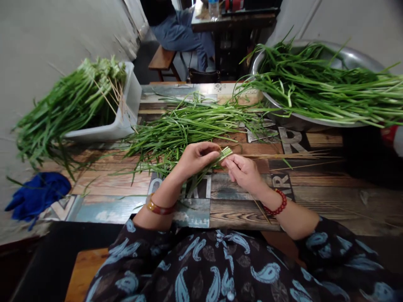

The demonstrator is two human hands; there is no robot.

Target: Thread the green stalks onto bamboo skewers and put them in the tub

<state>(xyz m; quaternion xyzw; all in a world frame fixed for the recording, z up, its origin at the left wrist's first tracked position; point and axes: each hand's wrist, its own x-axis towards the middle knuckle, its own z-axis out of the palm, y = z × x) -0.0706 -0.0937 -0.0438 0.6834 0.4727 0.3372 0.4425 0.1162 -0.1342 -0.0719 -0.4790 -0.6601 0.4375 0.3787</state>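
My left hand [199, 158] is closed around a small bunch of garlic chives [226, 152], its pale cut ends pointing right and its green leaves trailing down below my wrist. Right against those ends, my right hand [243, 170] pinches a thin bamboo skewer [261, 209], which sticks out beneath the palm toward the table's front edge. The skewer's tip is hidden by my fingers, so I cannot tell whether it touches the stems. Just beyond both hands spreads a loose pile of chives [195, 126]. More bamboo skewers [292, 155] lie to the right.
At the left, a white plastic bin [130, 100] holds chives and skewers. A large metal basin [355, 54] heaped with chives stands at the right. Blue gloves [40, 195] lie at the table's left edge. Behind, a person [179, 33] sits by another table [201, 21].
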